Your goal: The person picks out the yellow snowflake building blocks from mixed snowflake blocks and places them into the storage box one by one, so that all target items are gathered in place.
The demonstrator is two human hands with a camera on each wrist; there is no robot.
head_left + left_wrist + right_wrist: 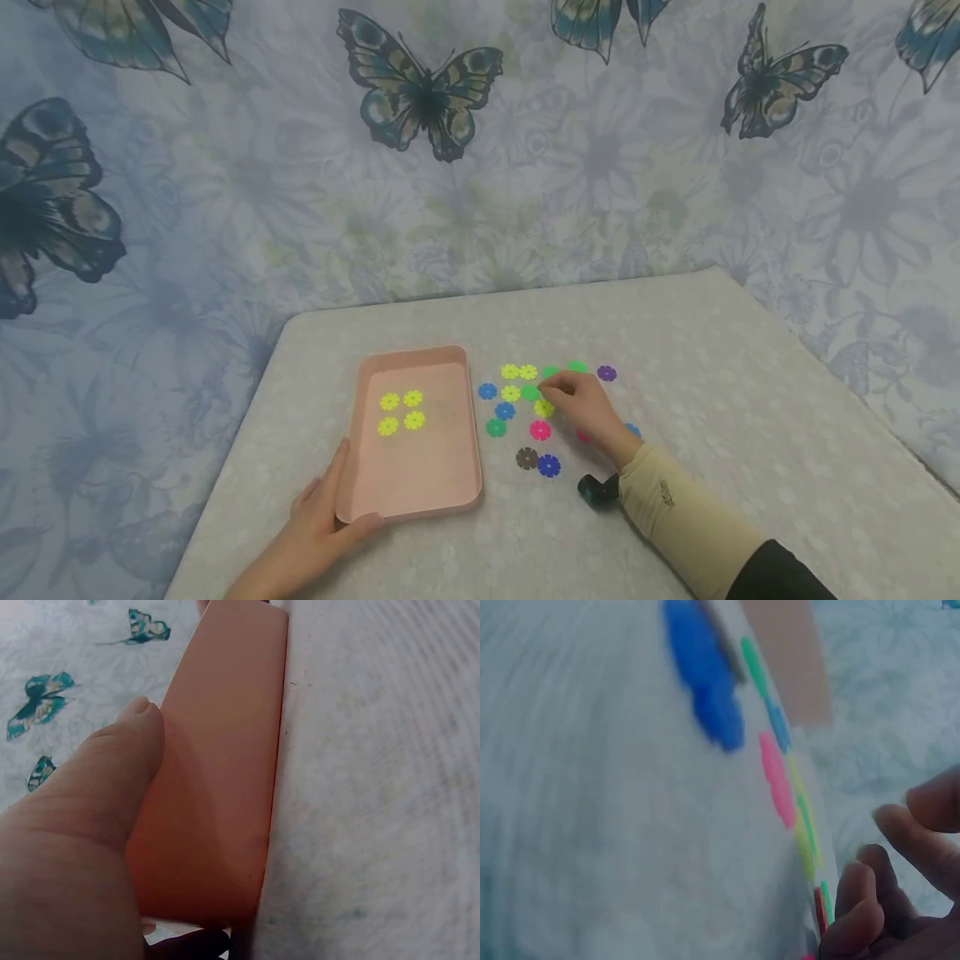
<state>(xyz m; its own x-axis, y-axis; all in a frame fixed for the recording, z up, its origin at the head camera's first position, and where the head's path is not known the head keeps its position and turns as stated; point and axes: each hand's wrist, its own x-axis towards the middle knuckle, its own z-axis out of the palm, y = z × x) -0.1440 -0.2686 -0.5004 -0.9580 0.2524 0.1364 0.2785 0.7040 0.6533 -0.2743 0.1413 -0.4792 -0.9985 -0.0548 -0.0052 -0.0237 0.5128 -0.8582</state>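
A pink rectangular tray (438, 475) lies on the table, with several yellow flower-shaped discs (414, 420) in its far left part. My left hand (318, 517) grips the tray's near left corner, thumb along the near wall and fingers on the left side. Over the loose discs to the right hovers my right hand (588, 408), fingertips bent down beside a green disc (530, 392) and a yellow disc (543, 408). In the right wrist view its fingers (859, 889) are loosely curved, and no disc shows between them.
Around the right hand lie loose discs: blue (487, 391), pink (540, 430), brown (527, 458), dark blue (549, 465) and purple (607, 373). A small dark object (597, 492) shows by the right wrist. Butterfly-patterned cloth (480, 208) hangs behind the table (750, 433).
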